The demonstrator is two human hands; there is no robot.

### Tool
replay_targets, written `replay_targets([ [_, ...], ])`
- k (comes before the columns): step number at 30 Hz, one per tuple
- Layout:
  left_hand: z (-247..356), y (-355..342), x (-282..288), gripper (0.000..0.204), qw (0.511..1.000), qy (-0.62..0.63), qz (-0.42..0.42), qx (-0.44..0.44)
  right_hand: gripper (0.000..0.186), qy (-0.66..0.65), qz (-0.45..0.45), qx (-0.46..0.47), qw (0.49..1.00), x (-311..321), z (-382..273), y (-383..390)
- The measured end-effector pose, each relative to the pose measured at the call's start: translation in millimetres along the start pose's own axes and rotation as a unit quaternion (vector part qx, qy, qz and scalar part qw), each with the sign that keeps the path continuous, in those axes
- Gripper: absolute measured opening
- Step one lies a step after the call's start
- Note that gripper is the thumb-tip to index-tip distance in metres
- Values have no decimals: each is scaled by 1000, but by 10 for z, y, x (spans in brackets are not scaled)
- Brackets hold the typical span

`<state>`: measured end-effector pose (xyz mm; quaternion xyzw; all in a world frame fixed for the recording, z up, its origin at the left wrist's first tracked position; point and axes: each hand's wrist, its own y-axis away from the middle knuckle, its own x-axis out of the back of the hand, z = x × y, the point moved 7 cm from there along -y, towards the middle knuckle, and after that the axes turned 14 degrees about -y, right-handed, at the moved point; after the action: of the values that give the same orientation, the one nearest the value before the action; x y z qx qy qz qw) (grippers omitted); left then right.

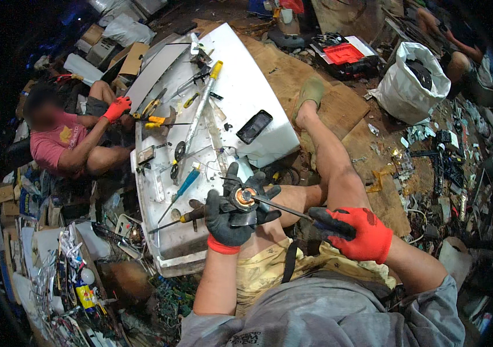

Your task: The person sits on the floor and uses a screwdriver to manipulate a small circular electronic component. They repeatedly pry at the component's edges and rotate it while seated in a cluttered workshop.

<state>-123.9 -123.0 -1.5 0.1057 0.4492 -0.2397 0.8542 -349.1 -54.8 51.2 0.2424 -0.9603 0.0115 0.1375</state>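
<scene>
My left hand (222, 222), in a black glove with a red cuff, is wrapped round a small dark motor part (244, 216) with a ring of copper winding (245, 196) facing up. From the right, my right hand (365, 236), in a red glove with black fingers, grips a screwdriver (285, 210). Its shaft slants up to the left, with the tip at the copper ring. Beside my left hand, on a white panel (220, 52), lie a blue-handled screwdriver (186, 184) and another with a yellow and black handle (191, 216).
On the panel are a yellow-handled metal bar (203, 107), a black phone-like shell (254, 126) and several tools. A co-worker (64, 136) in red gloves sits at the left. A white sack (411, 87) and a red-and-black toolbox (344, 54) stand far right. Scrap lies around.
</scene>
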Motion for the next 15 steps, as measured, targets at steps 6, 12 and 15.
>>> replay_targets([
  [6,2,90,79,81,998,52,-24,27,46,-70,-5,-16,997,-98,-60,-59],
  [12,-28,42,106,72,991,-44,126,-24,49,-37,2,-22,999,-132,-137,-53],
  [15,-2,23,92,73,991,-39,128,-14,49,-54,-3,-29,998,-92,-215,-70],
])
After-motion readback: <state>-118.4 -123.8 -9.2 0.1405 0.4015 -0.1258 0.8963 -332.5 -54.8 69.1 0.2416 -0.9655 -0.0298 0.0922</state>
